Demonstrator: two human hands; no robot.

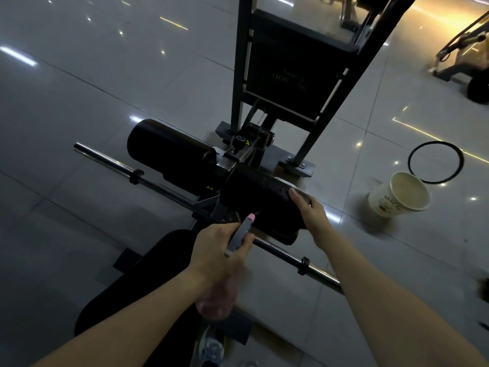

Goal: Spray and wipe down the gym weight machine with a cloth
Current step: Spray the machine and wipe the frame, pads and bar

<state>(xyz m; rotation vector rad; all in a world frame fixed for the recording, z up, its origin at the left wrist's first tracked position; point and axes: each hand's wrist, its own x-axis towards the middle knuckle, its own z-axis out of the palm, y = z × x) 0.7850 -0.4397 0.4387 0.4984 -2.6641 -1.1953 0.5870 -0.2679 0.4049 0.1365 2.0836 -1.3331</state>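
The black weight machine [291,75] stands in the middle, with two black roller pads and a chrome bar [169,190] across it. My left hand [219,250] grips a spray bottle [239,235] with a grey head and pink nozzle, aimed at the right roller pad [254,197]. The bottle's clear body hangs below my hand. My right hand [309,210] rests on the right end of that pad, fingers on a grey patch that may be a cloth [301,193]; it is too dark to tell. The left roller pad [169,152] is untouched.
A white paper bucket [399,197] stands on the tiled floor to the right, with a black ring [435,161] lying behind it. The black seat pad [148,282] lies under my left arm. Another machine [465,59] sits at the far right. A shoe [211,348] shows at the bottom.
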